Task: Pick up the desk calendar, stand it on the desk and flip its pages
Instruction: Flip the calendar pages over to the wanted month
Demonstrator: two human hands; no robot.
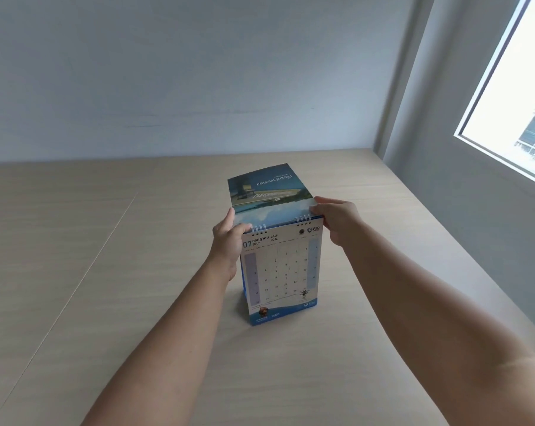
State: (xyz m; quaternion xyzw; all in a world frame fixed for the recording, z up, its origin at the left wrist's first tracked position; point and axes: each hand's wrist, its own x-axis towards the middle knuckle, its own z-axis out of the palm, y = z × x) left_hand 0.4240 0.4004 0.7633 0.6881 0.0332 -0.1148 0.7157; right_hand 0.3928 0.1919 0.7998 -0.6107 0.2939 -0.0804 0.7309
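Observation:
The desk calendar (283,275) stands upright on the light wooden desk (106,272), its July 2026 page facing me. One page with a blue photo (264,192) is lifted over the wire rings and points away from me. My left hand (229,244) grips the calendar's top left edge beside the rings, thumb on the lifted page. At the top right corner, my right hand (337,218) pinches the edge of the lifted page. The calendar's back side is hidden.
A pale wall (198,72) rises behind the desk's far edge. A window (524,103) and its grey frame stand at the right, close to the desk's right edge. A seam in the desk top runs diagonally at the left.

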